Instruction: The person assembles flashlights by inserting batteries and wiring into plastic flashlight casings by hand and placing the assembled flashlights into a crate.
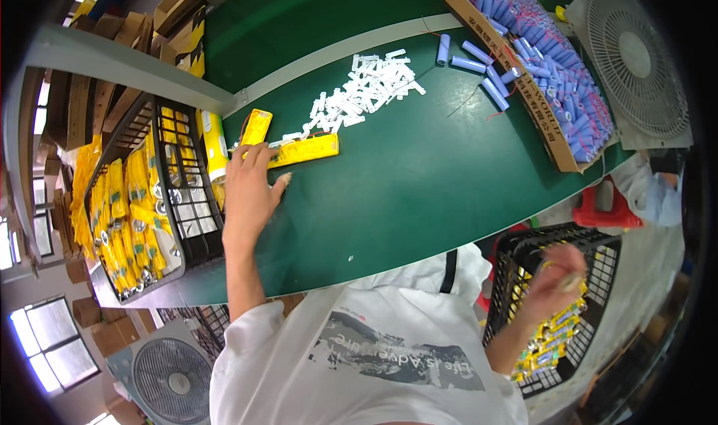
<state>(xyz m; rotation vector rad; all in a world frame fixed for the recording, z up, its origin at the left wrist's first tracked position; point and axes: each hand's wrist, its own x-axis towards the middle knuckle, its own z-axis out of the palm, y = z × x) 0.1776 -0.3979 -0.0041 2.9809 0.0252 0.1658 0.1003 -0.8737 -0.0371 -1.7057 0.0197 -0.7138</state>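
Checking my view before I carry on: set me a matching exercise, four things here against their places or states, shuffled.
Things:
1. left hand
2. right hand
3. white pieces
4. cardboard box

Places or states:
A. heaped loose on the green bench
B. full of blue cylinders, beside a fan
C. at the yellow packs toward the bench's left end
D. blurred, in front of the black basket in this view

Pairs: 1-C, 2-D, 3-A, 4-B

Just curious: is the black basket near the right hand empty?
Not empty: yellow packs show inside the black basket; the right hand hides part, so I cannot tell how full.
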